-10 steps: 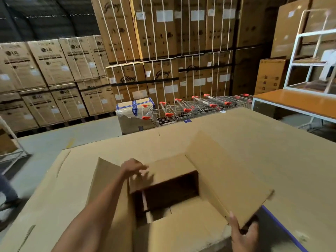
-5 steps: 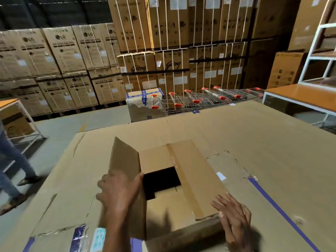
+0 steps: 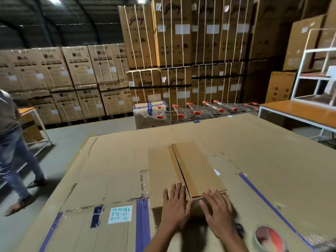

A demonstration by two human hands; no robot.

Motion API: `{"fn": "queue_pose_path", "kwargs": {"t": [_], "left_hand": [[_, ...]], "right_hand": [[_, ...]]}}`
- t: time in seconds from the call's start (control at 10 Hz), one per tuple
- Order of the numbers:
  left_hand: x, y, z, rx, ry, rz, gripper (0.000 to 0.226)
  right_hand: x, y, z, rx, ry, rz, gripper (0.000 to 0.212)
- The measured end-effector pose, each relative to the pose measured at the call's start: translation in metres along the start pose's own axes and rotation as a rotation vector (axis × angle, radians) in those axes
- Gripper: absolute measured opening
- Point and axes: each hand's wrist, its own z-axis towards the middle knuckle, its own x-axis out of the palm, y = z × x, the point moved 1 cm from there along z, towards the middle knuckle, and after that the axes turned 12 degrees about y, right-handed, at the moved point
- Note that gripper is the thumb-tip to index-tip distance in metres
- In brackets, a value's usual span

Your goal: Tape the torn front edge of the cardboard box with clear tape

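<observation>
A small brown cardboard box (image 3: 198, 166) lies on a large flattened cardboard sheet (image 3: 272, 151), its two top flaps folded down and meeting along a centre seam. My left hand (image 3: 175, 206) rests flat, fingers spread, on the left flap at the near edge. On the right flap's near corner lies my right hand (image 3: 219, 213), also flat and spread. A roll of clear tape (image 3: 269, 238) with a reddish core lies on the sheet at the lower right, just right of my right wrist. The box's front face is mostly hidden by my hands.
Blue tape strips (image 3: 141, 222) and a white label (image 3: 120, 214) mark the sheet at left. A person (image 3: 12, 142) walks on the floor at far left. Shopping trolleys (image 3: 200, 110), stacked cartons (image 3: 181, 51) and an orange-topped table (image 3: 300, 111) stand behind.
The left flap, which my left hand held upright, is now folded down. Both hands have come together flat on the closed flaps. The tape roll has come into view.
</observation>
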Motion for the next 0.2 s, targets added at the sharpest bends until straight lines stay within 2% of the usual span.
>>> {"fn": "queue_pose_path", "kwargs": {"t": [0.1, 0.2], "left_hand": [[-0.032, -0.002, -0.035, -0.048, -0.002, 0.069, 0.073], [-0.063, -0.002, -0.051, -0.139, -0.005, 0.09, 0.086]], "right_hand": [[-0.02, 0.011, -0.008, -0.016, 0.077, -0.098, 0.112], [-0.054, 0.027, -0.004, -0.017, 0.146, -0.204, 0.111]]}}
